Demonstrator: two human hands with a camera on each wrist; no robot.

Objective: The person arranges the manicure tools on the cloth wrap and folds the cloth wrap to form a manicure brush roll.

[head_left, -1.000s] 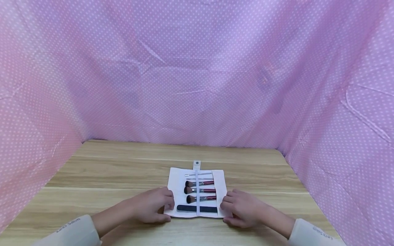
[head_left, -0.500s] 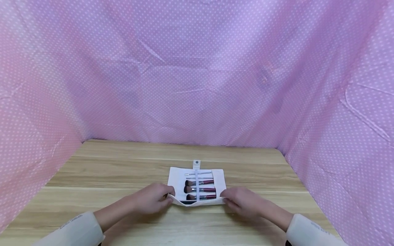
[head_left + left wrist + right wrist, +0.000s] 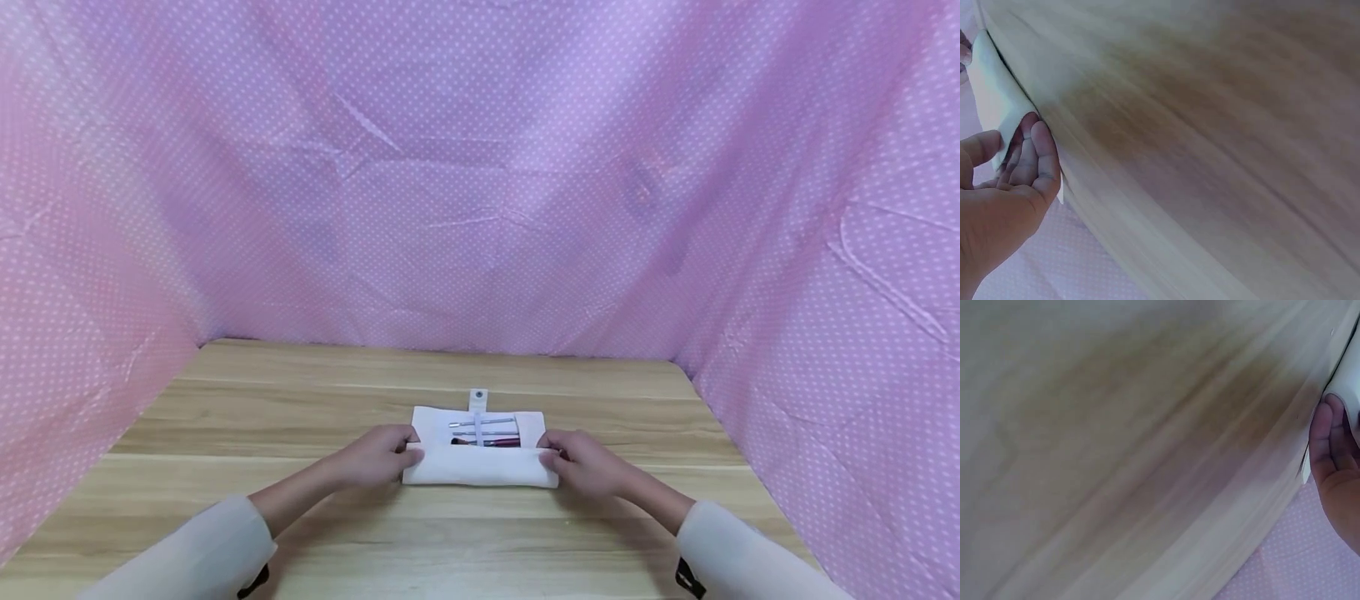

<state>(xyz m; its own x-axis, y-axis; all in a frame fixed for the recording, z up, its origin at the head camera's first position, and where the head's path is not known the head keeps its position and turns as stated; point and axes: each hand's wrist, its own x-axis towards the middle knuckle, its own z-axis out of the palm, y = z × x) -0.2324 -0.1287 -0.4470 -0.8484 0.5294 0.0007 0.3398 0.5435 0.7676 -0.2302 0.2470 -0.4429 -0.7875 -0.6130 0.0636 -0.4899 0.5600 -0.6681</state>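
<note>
A white cloth brush roll [image 3: 480, 468] lies on the table, its near part folded up over the middle. Above the fold show a dark-bristled makeup brush [image 3: 502, 442] with a red handle and two thin silver tools [image 3: 483, 423], crossed by a white elastic band. The other brushes and the black flat bar are hidden under the fold. My left hand [image 3: 378, 456] pinches the roll's left end between thumb and fingers; the left wrist view shows fingers tucked inside the curled cloth [image 3: 999, 87]. At the right end, my right hand [image 3: 588, 462] grips the fold likewise.
A strap with a snap button [image 3: 478, 395] sticks out from the roll's far edge. The wood-grain table [image 3: 315, 375] spreads around it. Pink dotted cloth [image 3: 480, 250] hangs behind and along both sides.
Both hands have lifted the roll's near edge and folded it away from me, covering the black bar and the nearer brushes. The far edge and strap have stayed almost still.
</note>
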